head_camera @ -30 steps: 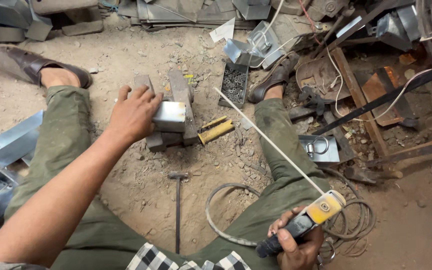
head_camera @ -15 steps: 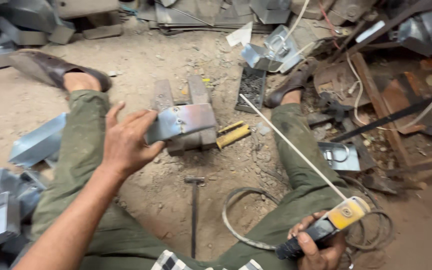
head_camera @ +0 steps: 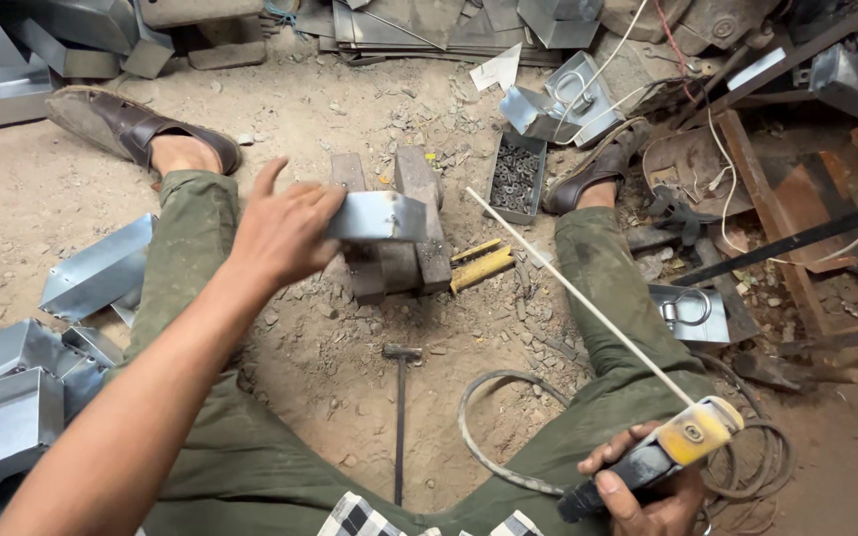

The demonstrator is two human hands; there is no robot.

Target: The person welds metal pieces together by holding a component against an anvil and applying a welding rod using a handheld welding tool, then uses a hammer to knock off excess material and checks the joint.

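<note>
Lifted metal piece point(head_camera: 377, 216), long axis left-right

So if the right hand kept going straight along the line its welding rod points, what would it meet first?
The right hand grips the electrode holder, whose rod points up-left. Carried on, its tip looks headed for the steel blocks by the metal piece in the left hand, though depth is unclear.

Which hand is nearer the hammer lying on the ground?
Right. The right hand, gripping the welding holder, is level with the hammer, off to its right; the left hand is farther up, holding a metal piece.
</note>
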